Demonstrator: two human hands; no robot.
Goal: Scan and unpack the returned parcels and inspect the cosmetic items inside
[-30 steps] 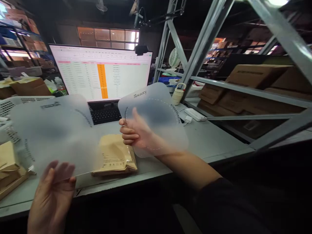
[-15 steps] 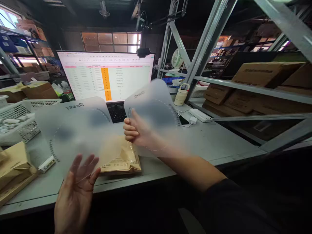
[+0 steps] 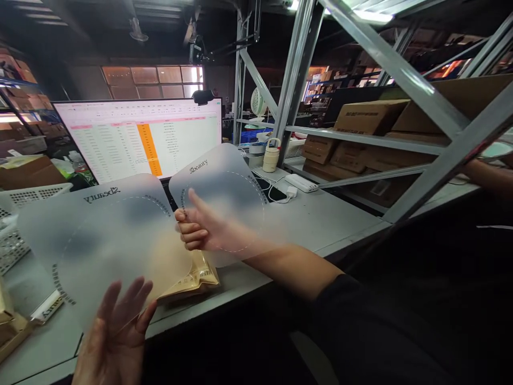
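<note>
My left hand (image 3: 114, 334) holds a frosted translucent sheet (image 3: 96, 240) by its lower edge, fingers spread behind it. Its printed word reads mirrored near the top. My right hand (image 3: 198, 227) grips a second frosted sheet (image 3: 224, 200) by its left edge, fingers curled round it; this sheet shows a dotted circle and a small printed word at the top. Both sheets hang above the grey table (image 3: 332, 214). Under them lies a tan padded envelope (image 3: 196, 275).
A monitor (image 3: 140, 136) with a spreadsheet stands behind, a keyboard below it. A white basket (image 3: 16, 219) sits at left, cardboard pieces at the left edge. A white power strip (image 3: 300, 183) and small container (image 3: 272, 155) lie right. Metal shelving (image 3: 360, 133) holds cardboard boxes. Another person's arm (image 3: 489, 174) shows at far right.
The left sheet has swung right and closer to the right sheet, its mirrored print now showing. The view has shifted, so monitor and table sit further left.
</note>
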